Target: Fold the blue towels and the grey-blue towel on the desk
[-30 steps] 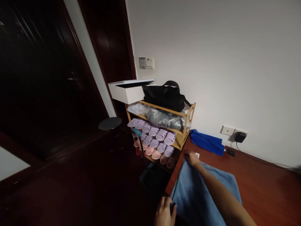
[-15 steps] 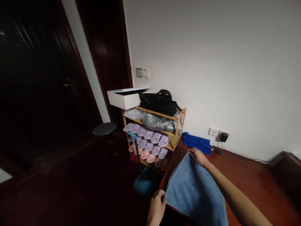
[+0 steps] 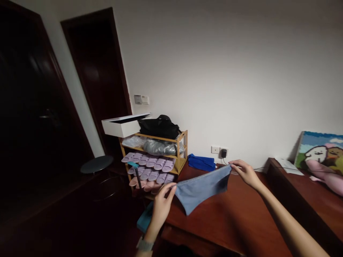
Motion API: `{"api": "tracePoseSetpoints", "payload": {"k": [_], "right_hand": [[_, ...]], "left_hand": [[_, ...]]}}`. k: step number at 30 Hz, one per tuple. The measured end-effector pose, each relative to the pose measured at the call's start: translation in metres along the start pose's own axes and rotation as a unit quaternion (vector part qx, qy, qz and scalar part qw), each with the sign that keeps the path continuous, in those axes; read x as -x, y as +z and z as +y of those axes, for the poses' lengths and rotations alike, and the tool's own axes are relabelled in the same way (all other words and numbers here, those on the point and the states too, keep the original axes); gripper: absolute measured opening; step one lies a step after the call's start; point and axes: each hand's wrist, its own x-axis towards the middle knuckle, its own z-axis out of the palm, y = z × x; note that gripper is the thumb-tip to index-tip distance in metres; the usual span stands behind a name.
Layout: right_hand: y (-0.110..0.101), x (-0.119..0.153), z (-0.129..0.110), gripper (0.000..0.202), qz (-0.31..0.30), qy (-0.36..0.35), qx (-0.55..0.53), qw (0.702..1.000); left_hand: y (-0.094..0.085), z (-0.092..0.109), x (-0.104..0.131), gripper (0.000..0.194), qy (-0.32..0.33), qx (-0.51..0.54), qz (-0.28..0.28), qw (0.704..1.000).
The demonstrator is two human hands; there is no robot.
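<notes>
A blue-grey cloth (image 3: 202,189), like a towel, is stretched in the air between my two hands. At its left corner my left hand (image 3: 163,200) pinches the edge between thumb and fingers; a band circles that wrist. My right hand (image 3: 245,173) grips the opposite top corner, higher and farther right. The cloth's lower part hangs loose over the reddish-brown wooden table (image 3: 214,221). Behind it, against the wall, lies a folded bright blue cloth (image 3: 201,162).
A wooden rack (image 3: 182,150) holds lilac and pink slippers, plastic-wrapped items, a black bag (image 3: 159,126) and a white box (image 3: 120,127). Left of it stands a round stool (image 3: 97,164). A plug (image 3: 223,153) sits in the wall socket. At right are a colourful picture (image 3: 318,150) and a pink plush (image 3: 327,176).
Both hands have raised the cloth off the table area, and it now hangs stretched between them. My view has turned to the right, bringing the picture and pink plush into sight.
</notes>
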Motion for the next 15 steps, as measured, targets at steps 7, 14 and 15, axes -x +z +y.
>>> {"api": "tracePoseSetpoints", "payload": {"k": [7,14,15], "right_hand": [[-0.057,0.037,-0.020,0.049,0.107,0.050,-0.049,0.992],[-0.089,0.083,-0.021,0.054,0.152,0.109,-0.066,0.980],[-0.093,0.090,-0.022,0.054,0.155,0.119,-0.065,0.979]], "left_hand": [[0.033,0.063,-0.035,0.050,0.025,0.095,-0.012,0.995],[0.058,0.073,-0.031,0.044,-0.018,0.138,-0.058,0.989],[0.060,0.075,-0.030,0.042,-0.026,0.146,-0.063,0.987]]}}
